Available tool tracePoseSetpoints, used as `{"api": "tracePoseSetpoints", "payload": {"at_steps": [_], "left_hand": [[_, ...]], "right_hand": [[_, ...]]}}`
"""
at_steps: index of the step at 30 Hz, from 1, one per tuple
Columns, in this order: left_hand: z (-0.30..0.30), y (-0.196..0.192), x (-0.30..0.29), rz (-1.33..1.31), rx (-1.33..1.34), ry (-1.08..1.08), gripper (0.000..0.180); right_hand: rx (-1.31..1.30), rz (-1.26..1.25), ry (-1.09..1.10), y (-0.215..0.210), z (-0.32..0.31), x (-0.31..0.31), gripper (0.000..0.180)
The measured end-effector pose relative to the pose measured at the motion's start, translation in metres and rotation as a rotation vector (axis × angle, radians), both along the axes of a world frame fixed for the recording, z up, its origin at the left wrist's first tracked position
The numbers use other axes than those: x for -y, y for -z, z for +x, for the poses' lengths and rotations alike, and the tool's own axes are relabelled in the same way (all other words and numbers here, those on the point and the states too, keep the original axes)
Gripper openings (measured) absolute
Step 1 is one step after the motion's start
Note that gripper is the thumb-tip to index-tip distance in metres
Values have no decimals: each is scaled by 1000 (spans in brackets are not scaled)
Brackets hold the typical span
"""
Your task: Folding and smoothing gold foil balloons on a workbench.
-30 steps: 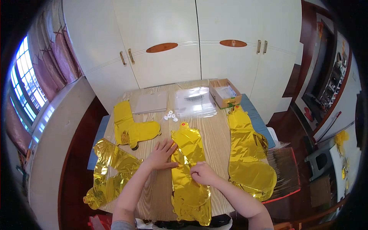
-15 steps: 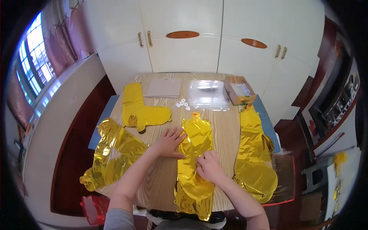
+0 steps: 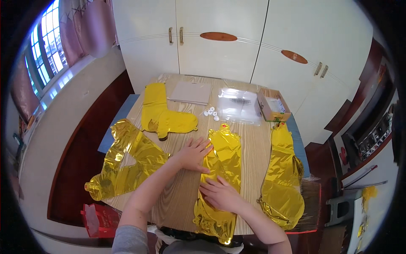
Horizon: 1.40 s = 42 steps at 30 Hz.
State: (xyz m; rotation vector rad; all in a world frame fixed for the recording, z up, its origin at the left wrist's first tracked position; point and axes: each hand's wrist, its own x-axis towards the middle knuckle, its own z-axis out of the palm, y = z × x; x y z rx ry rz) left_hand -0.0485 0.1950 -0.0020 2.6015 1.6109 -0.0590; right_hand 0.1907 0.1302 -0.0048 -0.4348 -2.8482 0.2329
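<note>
- Wooden table (image 3: 186, 199) in front of white cupboards (image 3: 220, 46), window at 10 o'clock; flat gold foil balloons spread over the top.
- Centre balloon (image 3: 224, 169) lies directly ahead, long axis 12–6 o'clock, near end hanging over the table's near edge.
- Right hand (image 3: 220, 194): nearer one, flat and open, palm down on the balloon's lower half, fingers pointing to 10 o'clock; gripping nothing.
- Left hand (image 3: 194, 154): farther up, open, fingers spread toward 2 o'clock, palm on the wood, fingertips touching the balloon's left edge.
- Hands sit staggered along the balloon's axis, right below, left above.
- 9 o'clock: crumpled balloon (image 3: 127, 163), apart from the left hand.
- 3 o'clock: long balloon (image 3: 283, 173), also lying 12–6.
- 11 o'clock, farther: boot-shaped balloon (image 3: 163, 114).
- Far edge: grey card (image 3: 190, 92), clear plastic bag (image 3: 239, 106), small white bits (image 3: 210, 112), open box (image 3: 272, 109).
</note>
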Motion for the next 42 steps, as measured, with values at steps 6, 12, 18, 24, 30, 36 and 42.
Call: {"api": "tracePoseSetpoints", "payload": {"at_steps": [6,12,18,24,30,36,42], "left_hand": [[1,-2,1,2,9,-10,108],[0,0,2,16,14,-7,108],[1,2,1,19,-7,-5,109],[2,-1,1,23,-1,4,106],[2,-4,27,45,68,135,87],[5,-2,60,-1,128,221,81],[5,0,70,28,94,255,92]], "right_hand": [[80,-35,-66,6,0,3,43],[89,-50,-151,-3,3,6,41],[-32,-143,-69,-11,7,-12,40],[-106,-26,49,4,16,-27,36],[-151,-47,41,5,13,-26,34],[-182,-102,49,9,15,-28,34],[-189,-145,72,3,15,-27,36]]}}
